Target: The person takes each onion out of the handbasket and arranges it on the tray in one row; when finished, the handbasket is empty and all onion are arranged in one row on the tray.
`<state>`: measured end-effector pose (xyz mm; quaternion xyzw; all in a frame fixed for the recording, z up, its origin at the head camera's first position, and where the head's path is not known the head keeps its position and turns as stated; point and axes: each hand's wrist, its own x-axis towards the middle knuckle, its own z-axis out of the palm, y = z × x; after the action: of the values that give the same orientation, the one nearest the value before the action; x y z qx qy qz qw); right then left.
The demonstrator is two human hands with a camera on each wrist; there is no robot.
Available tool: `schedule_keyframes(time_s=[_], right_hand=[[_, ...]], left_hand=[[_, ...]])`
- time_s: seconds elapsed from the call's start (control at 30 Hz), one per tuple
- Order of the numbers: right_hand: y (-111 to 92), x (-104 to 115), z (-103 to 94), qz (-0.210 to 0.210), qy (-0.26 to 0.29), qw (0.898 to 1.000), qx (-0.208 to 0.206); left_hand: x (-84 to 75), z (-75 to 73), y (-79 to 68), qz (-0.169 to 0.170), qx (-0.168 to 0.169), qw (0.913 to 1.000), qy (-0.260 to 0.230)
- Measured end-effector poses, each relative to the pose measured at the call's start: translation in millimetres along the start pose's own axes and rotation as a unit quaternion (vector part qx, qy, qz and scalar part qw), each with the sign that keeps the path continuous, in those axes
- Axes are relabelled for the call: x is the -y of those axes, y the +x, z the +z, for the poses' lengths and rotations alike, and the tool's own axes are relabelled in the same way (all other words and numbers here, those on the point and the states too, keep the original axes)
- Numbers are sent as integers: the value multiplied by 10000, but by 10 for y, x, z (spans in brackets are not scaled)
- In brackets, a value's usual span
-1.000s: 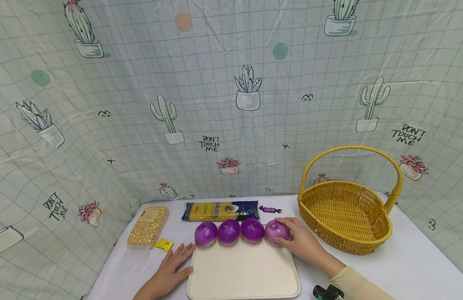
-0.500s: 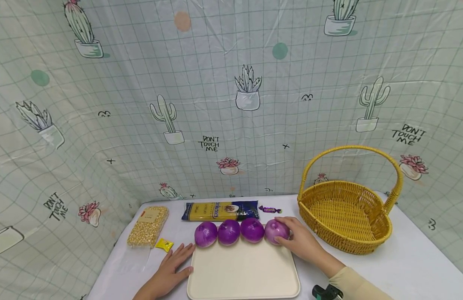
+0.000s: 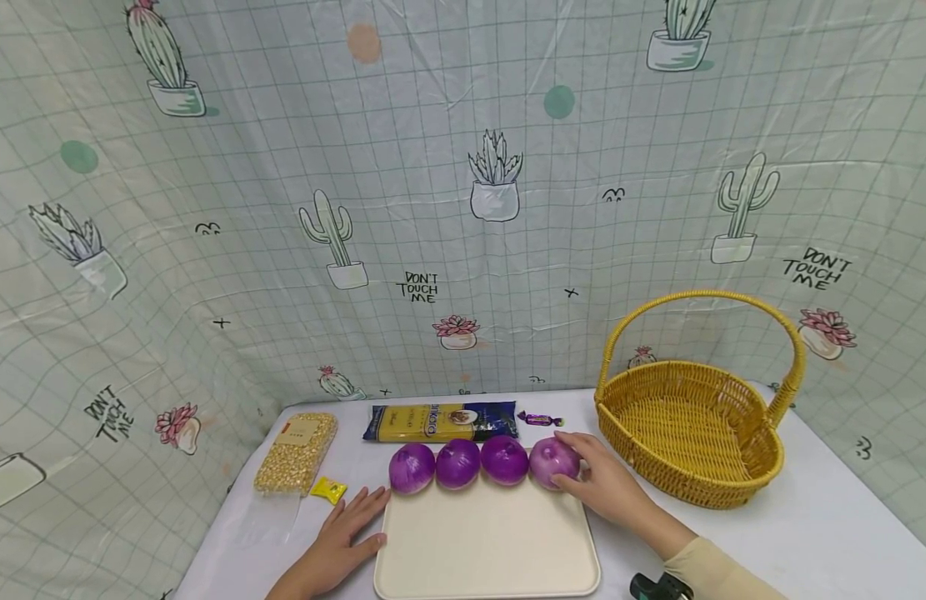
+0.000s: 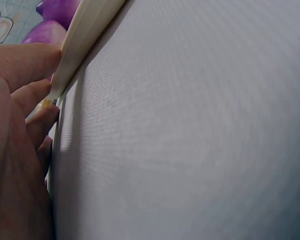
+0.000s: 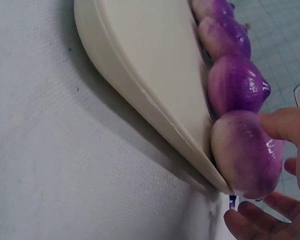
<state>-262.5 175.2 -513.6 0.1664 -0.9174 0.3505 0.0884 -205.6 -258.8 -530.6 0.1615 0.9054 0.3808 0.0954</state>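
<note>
1. Onion number 4 [image 3: 553, 462], the rightmost of 4 purple onions lined up along the far edge of the cream tray [image 3: 485, 546], is sitting just beside the yellow wicker basket [image 3: 691, 433] while the right hand [image 3: 601, 483] is cupping it, fingers and thumb curling round its right side.
2. Seen from the right wrist, the onion [image 5: 247, 152] is perching at the tray's rim [image 5: 155, 107], partly overhanging the corner.
3. The left hand [image 3: 342, 533] is lying flat on the white table [image 3: 823, 533], fingers relaxed and straight, its thumb side touching the tray's left edge.
4. Risk, as I judge it: the hold is looking loose, so the round, smooth onion could be slipping off the rim and rolling toward the basket or the wrapped candy [image 3: 539, 418]; a sideways nudge could also be knocking the 3 neighbouring onions [image 3: 458, 463], which are touching one another.
5. Compared with 1 second ago, almost nothing is changing: both hands are staying where they were, the onion is not lifting, and only the right sleeve is shifting slightly at the bottom edge.
</note>
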Motion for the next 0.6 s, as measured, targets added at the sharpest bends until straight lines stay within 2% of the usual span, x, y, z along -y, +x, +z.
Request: schedule_keyframes(time_s=[0.33,0.6], right_hand=[[-113,-63,-82,143,170,9997,45],[-326,-108,-209,449,49,9987,230]], left_hand=[[21,7,46,-4,19,10000,47],[17,9,47,-51,100,9999,-67]])
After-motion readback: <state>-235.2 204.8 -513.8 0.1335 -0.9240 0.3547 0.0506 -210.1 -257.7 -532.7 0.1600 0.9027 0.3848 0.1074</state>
